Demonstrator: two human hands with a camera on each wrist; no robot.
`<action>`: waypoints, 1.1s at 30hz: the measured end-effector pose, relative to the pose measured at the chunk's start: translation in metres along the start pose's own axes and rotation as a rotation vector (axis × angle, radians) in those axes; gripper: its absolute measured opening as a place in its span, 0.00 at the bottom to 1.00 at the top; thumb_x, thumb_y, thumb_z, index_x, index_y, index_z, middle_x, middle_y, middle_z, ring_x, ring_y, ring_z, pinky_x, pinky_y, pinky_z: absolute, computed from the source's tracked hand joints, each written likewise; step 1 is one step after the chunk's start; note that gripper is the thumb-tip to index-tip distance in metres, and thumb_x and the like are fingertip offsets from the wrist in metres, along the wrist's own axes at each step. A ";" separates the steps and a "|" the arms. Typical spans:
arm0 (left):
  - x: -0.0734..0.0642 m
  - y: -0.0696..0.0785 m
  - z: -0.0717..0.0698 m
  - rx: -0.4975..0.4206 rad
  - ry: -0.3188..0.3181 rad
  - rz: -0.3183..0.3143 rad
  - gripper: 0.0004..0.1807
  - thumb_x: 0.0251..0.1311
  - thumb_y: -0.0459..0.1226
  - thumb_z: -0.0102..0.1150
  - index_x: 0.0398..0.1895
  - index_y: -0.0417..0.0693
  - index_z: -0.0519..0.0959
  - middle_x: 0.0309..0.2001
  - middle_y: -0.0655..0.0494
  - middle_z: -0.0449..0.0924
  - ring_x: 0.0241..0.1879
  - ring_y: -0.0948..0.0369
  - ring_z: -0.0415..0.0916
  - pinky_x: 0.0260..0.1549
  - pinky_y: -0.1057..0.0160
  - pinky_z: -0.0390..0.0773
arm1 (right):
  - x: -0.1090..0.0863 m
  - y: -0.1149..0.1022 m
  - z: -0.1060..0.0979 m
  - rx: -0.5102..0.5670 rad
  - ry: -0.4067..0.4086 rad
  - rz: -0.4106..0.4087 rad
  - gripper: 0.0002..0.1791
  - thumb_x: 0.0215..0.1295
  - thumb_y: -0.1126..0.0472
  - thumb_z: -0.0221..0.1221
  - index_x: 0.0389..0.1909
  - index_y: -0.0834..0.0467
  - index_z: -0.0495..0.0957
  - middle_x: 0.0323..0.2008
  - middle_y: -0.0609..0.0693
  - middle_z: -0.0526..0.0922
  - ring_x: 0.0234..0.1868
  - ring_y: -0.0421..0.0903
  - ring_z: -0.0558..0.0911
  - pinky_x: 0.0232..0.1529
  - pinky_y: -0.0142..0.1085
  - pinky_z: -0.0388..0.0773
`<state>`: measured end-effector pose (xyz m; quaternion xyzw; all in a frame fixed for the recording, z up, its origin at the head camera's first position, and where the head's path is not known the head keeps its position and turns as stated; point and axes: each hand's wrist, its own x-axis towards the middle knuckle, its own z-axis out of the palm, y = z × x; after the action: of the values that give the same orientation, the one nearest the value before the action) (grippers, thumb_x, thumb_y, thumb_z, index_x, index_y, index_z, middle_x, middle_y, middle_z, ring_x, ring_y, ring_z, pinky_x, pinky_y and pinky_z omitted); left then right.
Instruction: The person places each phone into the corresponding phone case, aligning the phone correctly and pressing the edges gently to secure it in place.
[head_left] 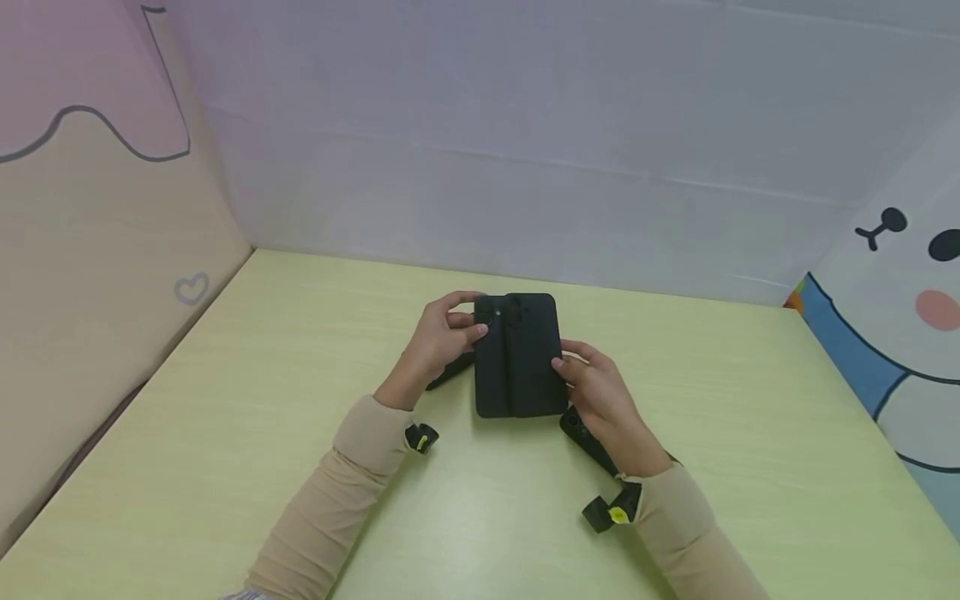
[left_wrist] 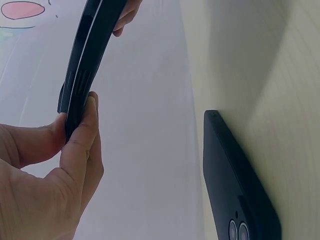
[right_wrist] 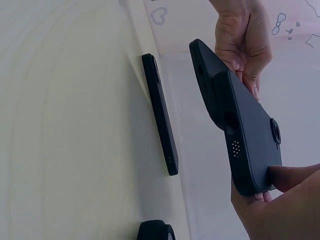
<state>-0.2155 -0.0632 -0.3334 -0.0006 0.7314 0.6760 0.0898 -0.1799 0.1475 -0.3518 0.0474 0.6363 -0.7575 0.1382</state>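
Two black phone-shaped pieces are held upright above the table, overlapping side by side. My left hand (head_left: 438,337) pinches the left one, a black phone (head_left: 490,367) with a round lens and a small light dot, by its upper left edge. Thumb and fingers of my right hand (head_left: 600,400) grip the lower right edge of the other, which looks like a black phone case (head_left: 536,358) with a camera opening near its top. In the right wrist view, the case (right_wrist: 255,140) lies over part of the phone (right_wrist: 215,65), and small holes dot its end.
A black phone (left_wrist: 235,190) with lenses lies on the light yellow table (head_left: 435,517), partly behind my left hand in the head view. Beneath my right hand lies another black phone-shaped thing (head_left: 588,442). A pale wall (head_left: 487,167) stands behind the table.
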 end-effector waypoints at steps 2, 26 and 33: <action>0.000 0.000 0.000 0.005 0.005 -0.001 0.27 0.57 0.25 0.55 0.60 0.51 0.68 0.45 0.38 0.79 0.34 0.59 0.80 0.39 0.59 0.80 | 0.001 0.001 0.000 0.000 -0.004 -0.002 0.23 0.67 0.72 0.45 0.62 0.67 0.57 0.33 0.40 0.79 0.37 0.36 0.79 0.41 0.31 0.74; -0.001 0.000 0.004 0.006 0.012 0.006 0.27 0.56 0.25 0.56 0.59 0.53 0.69 0.46 0.40 0.80 0.39 0.57 0.80 0.39 0.58 0.80 | 0.000 0.006 0.004 0.020 -0.096 -0.015 0.20 0.67 0.71 0.45 0.59 0.64 0.59 0.33 0.40 0.81 0.37 0.36 0.78 0.41 0.30 0.73; -0.001 0.000 0.005 0.012 0.011 -0.006 0.26 0.56 0.25 0.56 0.58 0.55 0.70 0.46 0.41 0.80 0.40 0.58 0.79 0.40 0.58 0.80 | 0.000 0.008 0.006 0.022 -0.096 -0.007 0.21 0.67 0.72 0.44 0.60 0.63 0.58 0.33 0.40 0.81 0.36 0.36 0.79 0.40 0.30 0.74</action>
<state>-0.2139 -0.0582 -0.3333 -0.0062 0.7360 0.6712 0.0878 -0.1775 0.1409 -0.3583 0.0103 0.6205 -0.7665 0.1656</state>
